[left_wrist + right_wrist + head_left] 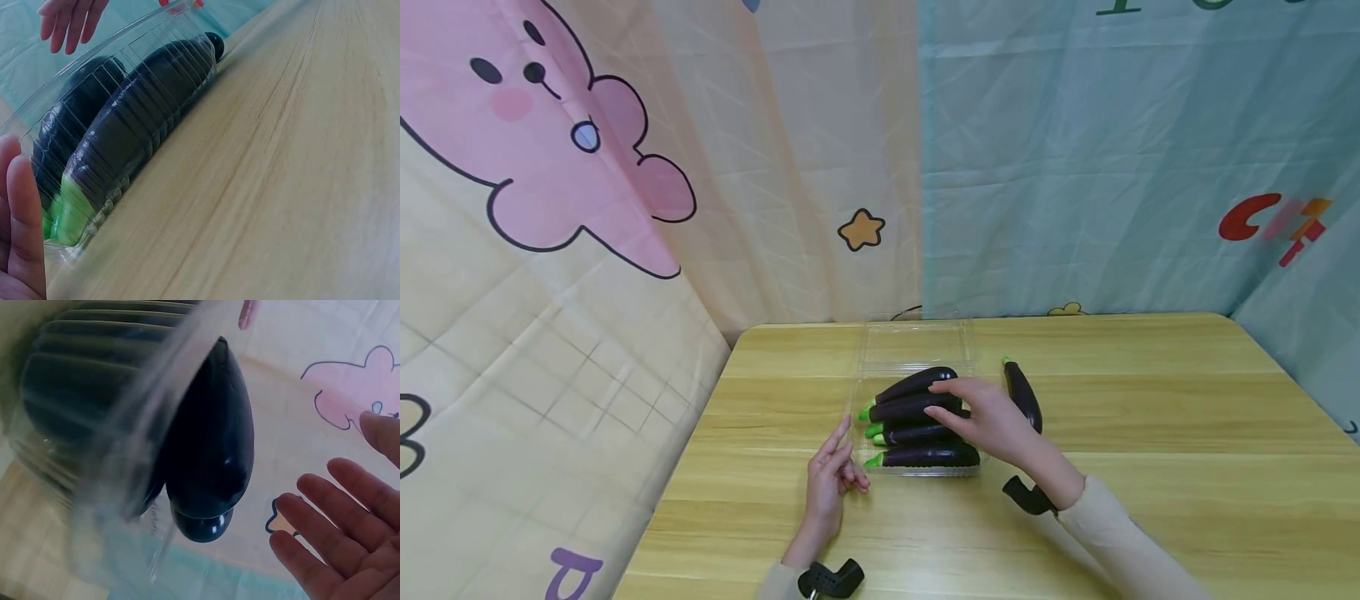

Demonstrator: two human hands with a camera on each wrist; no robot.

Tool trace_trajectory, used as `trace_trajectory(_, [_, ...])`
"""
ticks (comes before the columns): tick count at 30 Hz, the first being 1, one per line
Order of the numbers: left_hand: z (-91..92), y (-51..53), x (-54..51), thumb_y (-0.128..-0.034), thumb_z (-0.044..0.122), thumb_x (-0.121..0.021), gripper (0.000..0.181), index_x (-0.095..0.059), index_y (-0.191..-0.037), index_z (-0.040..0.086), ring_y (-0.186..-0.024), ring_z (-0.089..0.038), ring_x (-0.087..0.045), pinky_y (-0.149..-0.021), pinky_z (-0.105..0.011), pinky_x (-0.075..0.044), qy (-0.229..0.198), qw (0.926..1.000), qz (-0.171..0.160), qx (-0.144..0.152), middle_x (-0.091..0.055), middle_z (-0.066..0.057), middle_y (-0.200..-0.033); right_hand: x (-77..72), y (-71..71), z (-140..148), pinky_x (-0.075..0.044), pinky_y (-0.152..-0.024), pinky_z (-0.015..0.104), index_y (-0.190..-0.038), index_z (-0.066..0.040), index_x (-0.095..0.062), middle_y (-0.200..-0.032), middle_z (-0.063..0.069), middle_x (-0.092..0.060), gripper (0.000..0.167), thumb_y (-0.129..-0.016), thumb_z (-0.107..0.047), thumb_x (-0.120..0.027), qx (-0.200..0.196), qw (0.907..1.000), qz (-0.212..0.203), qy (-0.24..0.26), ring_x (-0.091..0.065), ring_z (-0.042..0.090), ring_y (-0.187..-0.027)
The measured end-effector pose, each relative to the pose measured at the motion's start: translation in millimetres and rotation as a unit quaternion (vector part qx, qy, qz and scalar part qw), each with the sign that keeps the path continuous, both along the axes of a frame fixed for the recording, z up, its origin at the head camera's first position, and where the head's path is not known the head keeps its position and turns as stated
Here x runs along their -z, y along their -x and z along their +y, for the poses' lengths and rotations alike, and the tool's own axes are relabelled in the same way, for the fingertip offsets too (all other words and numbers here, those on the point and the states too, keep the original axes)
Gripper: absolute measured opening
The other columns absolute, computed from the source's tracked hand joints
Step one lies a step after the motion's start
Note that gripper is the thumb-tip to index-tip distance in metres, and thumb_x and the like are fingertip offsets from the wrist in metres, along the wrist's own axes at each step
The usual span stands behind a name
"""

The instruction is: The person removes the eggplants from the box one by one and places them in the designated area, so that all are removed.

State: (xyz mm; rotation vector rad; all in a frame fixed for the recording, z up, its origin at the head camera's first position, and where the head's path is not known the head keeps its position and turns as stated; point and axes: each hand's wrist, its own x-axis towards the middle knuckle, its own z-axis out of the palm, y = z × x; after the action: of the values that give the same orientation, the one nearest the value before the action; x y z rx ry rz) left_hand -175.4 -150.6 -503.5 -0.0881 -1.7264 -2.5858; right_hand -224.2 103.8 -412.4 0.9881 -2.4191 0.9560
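Several dark purple eggplants (931, 455) with green stem ends lie side by side in a clear plastic clamshell box (925, 472). Its lid (916, 343) is folded back, away from me. Beside the box's left edge is my left hand (829, 483), fingers extended; whether they touch the wall cannot be told. Above the eggplants' right ends hovers my right hand (992, 419), holding nothing. In the right wrist view that hand (350, 544) has spread fingers, apart from the nearest eggplant (215, 437). Another eggplant (1023, 396) lies on the table right of the box, partly behind my right hand.
The box stands on a wood-grain table (1150, 400). Printed curtains (1037, 167) hang behind the table and along its left side. A black wrist mount (831, 578) sits on my left wrist, another (1028, 496) on my right.
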Motion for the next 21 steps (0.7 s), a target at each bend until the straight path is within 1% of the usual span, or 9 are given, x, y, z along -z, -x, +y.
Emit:
trace_trajectory(3, [-0.2,-0.1,0.1,-0.0997,0.012,-0.044,0.050,-0.031,-0.147,0.002,-0.048,-0.012,-0.059,-0.048,-0.024,-0.052,-0.002,1.0000,-0.002,-0.002,-0.047,0.000,-0.051,-0.3,2.0,-4,-0.053,-0.077,0.036,-0.111,-0.006,-0.068,-0.108,0.002,-0.067,0.032,-0.087,-0.027,-0.070,-0.008,0.9997,-0.008,-0.023,-0.064,0.019,-0.095])
trace_trajectory(11, [-0.2,-0.1,0.0,-0.0995,0.011,-0.044,0.049,-0.032,-0.146,0.002,-0.048,-0.012,-0.059,-0.048,-0.024,-0.052,-0.003,1.0000,-0.002,-0.006,-0.046,0.000,-0.050,-1.9,5.6,-11,-0.051,-0.084,0.037,-0.112,-0.006,-0.068,-0.108,0.003,-0.066,0.037,-0.088,-0.033,-0.069,-0.021,0.9962,-0.010,-0.084,-0.063,0.019,-0.098])
trace_trajectory(15, [0.1,0.1,-0.1,-0.0997,0.011,-0.044,0.050,-0.032,-0.147,0.002,-0.048,-0.011,-0.059,-0.048,-0.024,-0.052,-0.001,1.0000,-0.001,-0.004,-0.046,0.000,-0.050,-2.4,8.2,-12,-0.050,-0.086,0.038,-0.113,-0.006,-0.067,-0.111,0.004,-0.065,0.038,-0.088,-0.034,-0.069,-0.038,0.9924,-0.016,-0.116,-0.062,0.020,-0.100])
trace_trajectory(21, [0.7,0.4,-0.3,-0.0994,0.011,-0.044,0.049,-0.032,-0.147,0.003,-0.048,-0.012,-0.059,-0.048,-0.024,-0.052,-0.003,1.0000,-0.005,-0.004,-0.046,0.000,-0.050,-2.7,11.9,-10,-0.051,-0.085,0.037,-0.115,-0.006,-0.066,-0.113,0.006,-0.064,0.038,-0.086,-0.030,-0.072,-0.064,0.9847,-0.039,-0.158,-0.060,0.021,-0.101])
